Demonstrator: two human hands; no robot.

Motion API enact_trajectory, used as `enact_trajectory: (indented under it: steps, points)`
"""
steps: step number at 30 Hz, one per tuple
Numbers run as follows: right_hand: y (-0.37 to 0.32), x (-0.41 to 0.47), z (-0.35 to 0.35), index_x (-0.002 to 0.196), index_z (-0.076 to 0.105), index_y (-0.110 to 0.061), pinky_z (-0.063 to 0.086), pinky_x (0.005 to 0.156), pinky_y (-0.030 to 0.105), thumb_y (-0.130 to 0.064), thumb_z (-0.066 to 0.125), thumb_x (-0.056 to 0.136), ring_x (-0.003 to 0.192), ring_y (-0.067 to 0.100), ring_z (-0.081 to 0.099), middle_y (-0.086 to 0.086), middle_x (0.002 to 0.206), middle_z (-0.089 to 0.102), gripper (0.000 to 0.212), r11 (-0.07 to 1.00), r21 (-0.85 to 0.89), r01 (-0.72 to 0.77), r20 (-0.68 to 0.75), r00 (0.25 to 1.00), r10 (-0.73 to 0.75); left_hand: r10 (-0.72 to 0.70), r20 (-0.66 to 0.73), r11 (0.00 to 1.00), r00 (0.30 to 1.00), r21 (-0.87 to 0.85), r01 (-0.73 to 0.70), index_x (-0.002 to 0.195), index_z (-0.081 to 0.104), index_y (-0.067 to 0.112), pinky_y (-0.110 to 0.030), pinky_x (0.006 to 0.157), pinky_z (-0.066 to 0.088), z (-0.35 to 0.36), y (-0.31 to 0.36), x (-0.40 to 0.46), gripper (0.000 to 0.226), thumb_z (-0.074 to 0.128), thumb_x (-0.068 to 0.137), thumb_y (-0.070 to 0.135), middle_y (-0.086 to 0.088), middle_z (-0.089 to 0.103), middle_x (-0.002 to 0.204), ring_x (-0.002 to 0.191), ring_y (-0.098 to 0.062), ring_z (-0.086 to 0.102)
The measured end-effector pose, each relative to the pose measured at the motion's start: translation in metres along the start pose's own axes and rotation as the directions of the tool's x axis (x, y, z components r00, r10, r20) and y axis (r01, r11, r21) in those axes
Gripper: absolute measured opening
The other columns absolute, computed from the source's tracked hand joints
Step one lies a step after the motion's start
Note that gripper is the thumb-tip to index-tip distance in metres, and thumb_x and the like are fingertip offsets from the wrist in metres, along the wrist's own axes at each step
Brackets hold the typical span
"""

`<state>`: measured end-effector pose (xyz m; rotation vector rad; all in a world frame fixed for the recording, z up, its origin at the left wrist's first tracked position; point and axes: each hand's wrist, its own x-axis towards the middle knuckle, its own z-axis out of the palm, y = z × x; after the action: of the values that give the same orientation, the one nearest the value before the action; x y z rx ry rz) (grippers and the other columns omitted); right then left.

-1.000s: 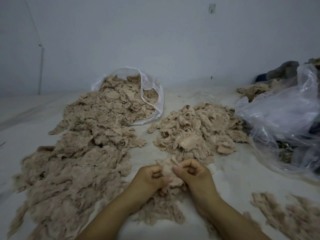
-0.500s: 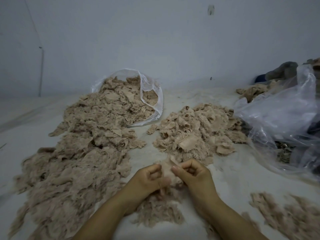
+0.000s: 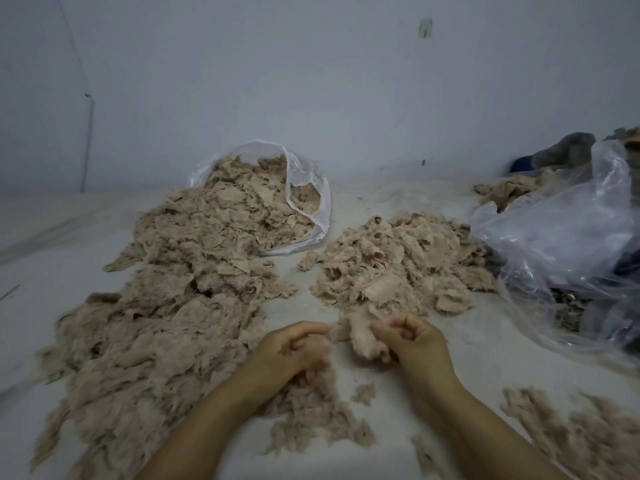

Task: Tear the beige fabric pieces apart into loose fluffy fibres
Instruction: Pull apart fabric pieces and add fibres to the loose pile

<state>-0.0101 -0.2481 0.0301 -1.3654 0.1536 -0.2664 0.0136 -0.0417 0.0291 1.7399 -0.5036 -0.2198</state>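
Between the piles, both hands, right hand (image 3: 412, 344) and blurred left hand (image 3: 291, 348), pinch one frayed fabric piece (image 3: 362, 336).

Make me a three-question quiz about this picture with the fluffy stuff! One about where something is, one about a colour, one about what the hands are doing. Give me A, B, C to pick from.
1. Where is the open clear bag of fabric pieces?
A. At the far end of the big left heap
B. On the person's lap
C. Hanging on the wall

2. What colour is the fabric pile in the middle?
A. Bright green
B. Beige
C. Black

3. What is the right hand doing?
A. Lying flat and empty
B. Waving in the air
C. Gripping a fabric piece

Answers:
1. A: the bag lies on the surface behind the left heap, with pieces spilling out.
2. B: every scrap looks pale beige.
3. C: its fingers curl round the piece, while the left hand pinches its other edge.
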Motion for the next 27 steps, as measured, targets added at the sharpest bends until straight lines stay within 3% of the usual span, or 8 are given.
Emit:
enact_trajectory:
  steps: [3, 5, 9, 12, 17, 20, 23, 27]
  points:
    - [-0.014, 0.012, 0.005, 0.107, 0.057, -0.013, 0.058, 0.066, 0.022, -0.014, 0.062, 0.091, 0.075, 0.014, 0.072, 0.009, 0.092, 0.071, 0.017, 0.966, 0.257, -0.026, -0.096, 0.994, 0.052, 0.127, -0.251, 0.978, 0.96, 0.193, -0.079, 0.103, 0.066, 0.026, -0.024, 0.058, 0.049, 0.0, -0.002, 0.004, 0.017, 0.054, 0.091, 0.03, 0.008, 0.071, 0.088, 0.057, -0.004, 0.059]
    - [-0.013, 0.006, 0.009, 0.103, 0.055, -0.013, 0.059, 0.076, 0.034, -0.014, 0.06, 0.093, 0.083, 0.027, 0.071, 0.017, 0.093, 0.07, 0.011, 0.995, 0.1, -0.028, -0.108, 0.993, 0.038, 0.179, -0.312, 0.925, 0.933, 0.378, -0.051, 0.112, 0.06, 0.028, -0.021, 0.065, 0.048, -0.005, -0.006, 0.006, 0.02, 0.053, 0.095, 0.021, 0.017, 0.064, 0.099, 0.059, 0.002, 0.057]
    - [0.011, -0.027, 0.007, 0.101, 0.062, -0.042, 0.049, 0.082, 0.018, -0.029, 0.062, 0.091, 0.096, 0.0, 0.058, -0.017, 0.103, 0.063, 0.017, 0.803, -0.491, 0.339, 0.481, 0.874, -0.075, 0.123, -0.119, 0.797, 0.985, 0.604, -0.026, 0.121, 0.058, 0.031, -0.006, 0.078, 0.039, -0.015, -0.009, 0.005, 0.037, 0.067, 0.085, 0.035, 0.019, 0.057, 0.107, 0.087, 0.008, 0.052]
    - [0.01, -0.04, -0.002, 0.09, 0.073, -0.033, 0.039, 0.086, 0.012, -0.048, 0.063, 0.087, 0.099, -0.005, 0.051, -0.025, 0.093, 0.062, 0.018, 0.609, -0.543, 0.579, 0.722, 0.692, -0.013, 0.018, 0.023, 0.722, 1.0, 0.692, -0.029, 0.124, 0.057, 0.033, -0.013, 0.087, 0.036, -0.015, -0.013, 0.004, 0.045, 0.07, 0.081, 0.04, 0.016, 0.052, 0.109, 0.103, -0.002, 0.048]
    - [0.002, -0.041, -0.02, 0.052, 0.046, -0.009, 0.035, 0.062, 0.014, -0.07, 0.055, 0.072, 0.058, 0.009, 0.048, 0.013, 0.06, 0.051, 0.064, 0.586, -0.67, 0.456, 0.497, 0.862, -0.102, 0.073, -0.134, 0.852, 0.988, 0.523, 0.008, 0.086, 0.064, 0.033, -0.02, 0.073, 0.046, -0.014, -0.014, 0.006, 0.004, 0.066, 0.086, 0.03, 0.013, 0.065, 0.088, 0.082, -0.005, 0.059]
    - [-0.001, -0.029, -0.006, 0.081, 0.054, -0.033, 0.04, 0.062, 0.013, -0.047, 0.074, 0.075, 0.069, 0.003, 0.051, -0.009, 0.088, 0.057, 0.026, 0.581, -0.697, 0.419, 0.458, 0.884, -0.088, 0.076, -0.157, 0.933, 0.985, 0.358, -0.015, 0.073, 0.06, 0.03, -0.012, 0.052, 0.035, -0.01, -0.01, 0.007, 0.017, 0.064, 0.089, 0.026, 0.016, 0.055, 0.06, 0.053, 0.0, 0.046]
    - [0.006, -0.02, 0.014, 0.122, 0.035, -0.049, 0.042, 0.07, 0.009, -0.031, 0.076, 0.077, 0.084, -0.004, 0.053, -0.017, 0.116, 0.042, 0.064, 0.589, -0.694, 0.415, 0.509, 0.861, -0.007, 0.067, -0.18, 0.98, 0.981, 0.195, -0.031, 0.074, 0.06, 0.021, -0.012, 0.053, 0.037, -0.006, -0.005, 0.006, 0.016, 0.064, 0.089, 0.018, 0.013, 0.053, 0.061, 0.054, 0.0, 0.045]
    - [0.008, -0.012, 0.033, 0.118, 0.052, -0.039, 0.049, 0.067, 0.019, -0.015, 0.068, 0.085, 0.078, 0.013, 0.06, -0.007, 0.106, 0.057, 0.044, 0.821, -0.488, 0.295, 0.469, 0.883, -0.039, 0.073, -0.197, 0.994, 0.978, 0.1, -0.054, 0.079, 0.06, 0.017, -0.014, 0.057, 0.041, -0.004, -0.004, 0.005, 0.011, 0.064, 0.088, 0.012, 0.012, 0.056, 0.068, 0.062, -0.002, 0.05]
